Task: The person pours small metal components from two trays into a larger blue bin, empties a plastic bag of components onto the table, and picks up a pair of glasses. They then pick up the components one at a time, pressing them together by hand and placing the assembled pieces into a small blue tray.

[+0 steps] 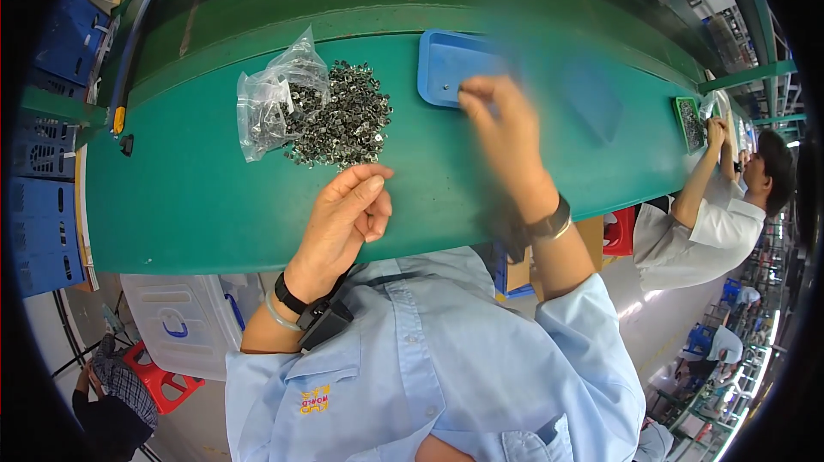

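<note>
Green workbench [197,196]: left hand [343,217] loosely curled below heap of small dark metal parts [343,118]; right hand [506,131], blurred, fingertips pinched at flat blue plastic tray [442,63], upper centre.

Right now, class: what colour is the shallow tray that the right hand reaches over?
Blue. The tray shows best in the head view, under the right hand.

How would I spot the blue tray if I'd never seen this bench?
Start at the long green table. Right of the pile of small dark metal parts lies the blue tray, under the right hand. It is the only flat blue thing on the green.
</note>
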Demonstrator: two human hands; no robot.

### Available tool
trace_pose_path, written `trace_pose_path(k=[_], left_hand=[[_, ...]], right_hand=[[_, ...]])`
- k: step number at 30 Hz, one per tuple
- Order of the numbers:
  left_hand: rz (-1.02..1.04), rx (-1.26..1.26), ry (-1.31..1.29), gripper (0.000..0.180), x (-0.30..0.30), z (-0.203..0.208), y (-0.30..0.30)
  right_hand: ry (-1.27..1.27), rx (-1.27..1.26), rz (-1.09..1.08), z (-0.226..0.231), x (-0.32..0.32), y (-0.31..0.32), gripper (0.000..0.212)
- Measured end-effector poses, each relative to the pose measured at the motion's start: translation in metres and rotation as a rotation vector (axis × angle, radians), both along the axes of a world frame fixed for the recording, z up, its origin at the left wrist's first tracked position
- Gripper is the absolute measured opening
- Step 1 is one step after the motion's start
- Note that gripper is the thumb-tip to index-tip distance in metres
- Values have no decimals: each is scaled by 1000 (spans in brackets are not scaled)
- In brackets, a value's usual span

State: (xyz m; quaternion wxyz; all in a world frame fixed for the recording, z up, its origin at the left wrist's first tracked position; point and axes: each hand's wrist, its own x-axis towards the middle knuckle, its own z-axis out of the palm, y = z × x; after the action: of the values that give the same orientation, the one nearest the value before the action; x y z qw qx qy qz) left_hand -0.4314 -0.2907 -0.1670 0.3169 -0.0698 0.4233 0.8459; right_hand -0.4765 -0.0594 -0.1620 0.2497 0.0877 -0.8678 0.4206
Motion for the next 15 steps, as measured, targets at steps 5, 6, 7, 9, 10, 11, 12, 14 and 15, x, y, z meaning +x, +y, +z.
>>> trace_pose_path(k=[5, 6, 7, 9, 10, 11, 12, 14, 15], left_hand=[[24, 40, -11, 18, 1, -7, -12], [28, 46, -13, 17, 1, -8, -13], [28, 48, -15, 17, 1, -9, -15], [3, 89, -19, 17, 1, -10, -16], [-8, 110, -21, 17, 1, -10, -16], [-9, 112, -22, 17, 0, -10, -16], [-17, 110, -22, 17, 0, -9, -15], [-18, 100, -23, 17, 0, -9, -16], [-15, 101, -23, 17, 0, -9, -16]], right_hand=[[-33, 296, -12, -2, -22, -5, 14], [2, 380, 64, -1, -23, -14, 15], [37, 462, 137, 0, -23, -24, 15], [69, 546, 209, -3, -26, -35, 15], [79, 596, 215, -7, -29, -38, 15], [89, 647, 219, -11, -32, -41, 16], [98, 698, 223, -13, -33, -41, 16], [89, 666, 231, -13, -32, -41, 16], [79, 635, 233, -12, -30, -39, 16]])
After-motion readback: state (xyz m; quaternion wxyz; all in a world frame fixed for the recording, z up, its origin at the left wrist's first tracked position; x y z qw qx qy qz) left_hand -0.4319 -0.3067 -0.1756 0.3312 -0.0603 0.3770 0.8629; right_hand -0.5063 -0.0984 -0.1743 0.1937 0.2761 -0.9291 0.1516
